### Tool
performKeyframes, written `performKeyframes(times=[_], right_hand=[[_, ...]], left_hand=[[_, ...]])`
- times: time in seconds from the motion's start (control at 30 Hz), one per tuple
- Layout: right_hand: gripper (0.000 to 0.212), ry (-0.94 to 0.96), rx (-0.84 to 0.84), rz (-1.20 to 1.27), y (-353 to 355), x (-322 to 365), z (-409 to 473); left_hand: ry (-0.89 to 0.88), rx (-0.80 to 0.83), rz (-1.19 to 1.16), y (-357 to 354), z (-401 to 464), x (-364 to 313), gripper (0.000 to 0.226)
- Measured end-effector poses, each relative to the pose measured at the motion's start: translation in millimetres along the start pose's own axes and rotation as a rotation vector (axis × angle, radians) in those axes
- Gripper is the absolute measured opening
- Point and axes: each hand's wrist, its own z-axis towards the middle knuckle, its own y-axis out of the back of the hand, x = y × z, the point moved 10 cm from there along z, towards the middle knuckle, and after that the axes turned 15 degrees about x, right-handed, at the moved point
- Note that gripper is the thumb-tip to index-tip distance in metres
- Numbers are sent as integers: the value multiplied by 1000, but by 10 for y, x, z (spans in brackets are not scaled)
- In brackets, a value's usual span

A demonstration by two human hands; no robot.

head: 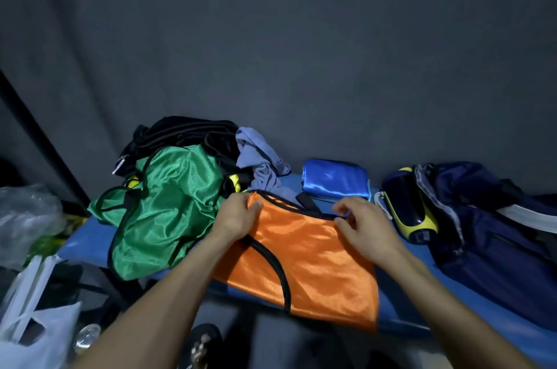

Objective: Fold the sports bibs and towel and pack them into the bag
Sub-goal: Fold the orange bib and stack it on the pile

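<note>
An orange bib (pixel 313 263) with black trim lies spread on the blue bench (pixel 87 245) in front of me, its lower edge hanging over the front. My left hand (pixel 238 215) pinches its upper left corner. My right hand (pixel 364 227) pinches its upper right edge. A crumpled green bib (pixel 168 206) lies to the left. Behind it sits a black garment (pixel 193 136) and a crumpled grey-blue towel (pixel 259 164). A folded blue bib (pixel 334 179) rests at the back. The dark blue bag (pixel 488 233) stands at the right.
A black-and-yellow item (pixel 413 212) leans against the bag's left side. White and clear plastic bags (pixel 33 302) sit on the floor at the left. A dark grey curtain (pixel 301 37) hangs close behind the bench. Sandals (pixel 202 344) lie below the bench's front edge.
</note>
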Motion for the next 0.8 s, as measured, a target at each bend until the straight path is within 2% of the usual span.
performKeyframes(times=[0.1, 0.27, 0.37, 0.47, 0.53, 0.6, 0.63, 0.67, 0.73, 0.8], right_hand=[[18, -90, -47, -116, -95, -295, -172], [25, -242, -105, -34, -198, -553, -224], [35, -349, -103, 111, -229, -670, -273], [47, -500, 1, 299, -379, -826, -335], [50, -562, 35, 431, -451, -916, -396], [51, -592, 42, 549, -506, -982, -428], [50, -597, 45, 596, -524, -998, -436], [48, -600, 52, 648, -540, -994, -446], [46, -613, 76, 754, -568, -954, -467], [43, -606, 95, 838, -607, -880, -478]], left_hand=[[-52, -92, -59, 126, -10, -48, 33], [-84, -172, 2, 263, 45, -90, 37], [-65, -201, 117, 265, 107, -18, 40], [-40, -222, 227, 246, 121, -17, 34], [-22, -269, 391, 257, 30, -174, 27], [-40, -370, 618, 249, -122, -415, 41], [-116, -399, 673, 183, -219, -587, 42], [-222, -359, 676, 58, -298, -753, 36], [-387, -124, 587, -328, -413, -975, 28], [-408, 117, 629, -772, -488, -1000, 45]])
